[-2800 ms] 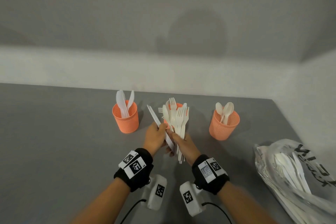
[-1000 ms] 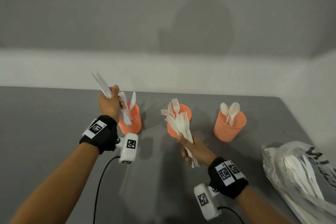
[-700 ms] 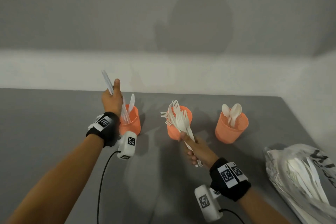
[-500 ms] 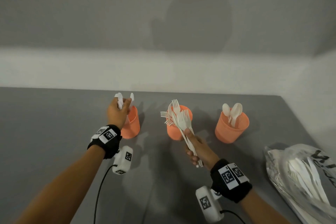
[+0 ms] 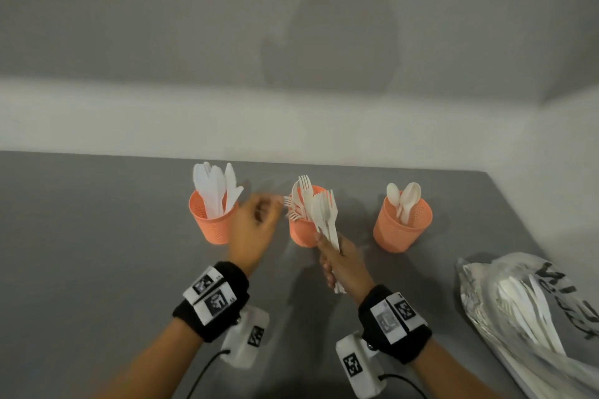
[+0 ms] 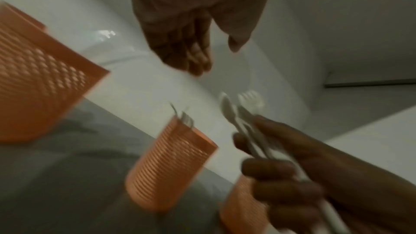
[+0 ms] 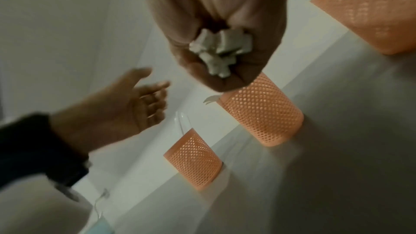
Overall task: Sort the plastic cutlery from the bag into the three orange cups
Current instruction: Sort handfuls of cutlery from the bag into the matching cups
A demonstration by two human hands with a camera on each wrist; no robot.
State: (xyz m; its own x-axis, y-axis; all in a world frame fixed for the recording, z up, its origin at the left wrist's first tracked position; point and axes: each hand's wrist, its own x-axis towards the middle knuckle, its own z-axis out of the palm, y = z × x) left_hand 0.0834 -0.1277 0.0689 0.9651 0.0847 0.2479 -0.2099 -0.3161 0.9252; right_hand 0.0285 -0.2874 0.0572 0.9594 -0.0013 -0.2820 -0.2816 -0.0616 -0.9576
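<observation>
Three orange mesh cups stand in a row: the left cup holds knives, the middle cup forks, the right cup spoons. My right hand grips a bundle of white plastic cutlery by the handles, just in front of the middle cup; forks show at its top. The handle ends stick out of the fist in the right wrist view. My left hand hovers empty between the left and middle cups, with relaxed fingers. It is blurred.
A clear plastic bag with more white cutlery lies on the grey table at the right. A wall rises behind the cups, and a side wall meets the table's right edge. Wrist camera cables trail near the front.
My left hand carried knives to the left cup, let them go there, and has swung back right, empty, toward the bundle. My right hand kept its grip near the middle cup.
</observation>
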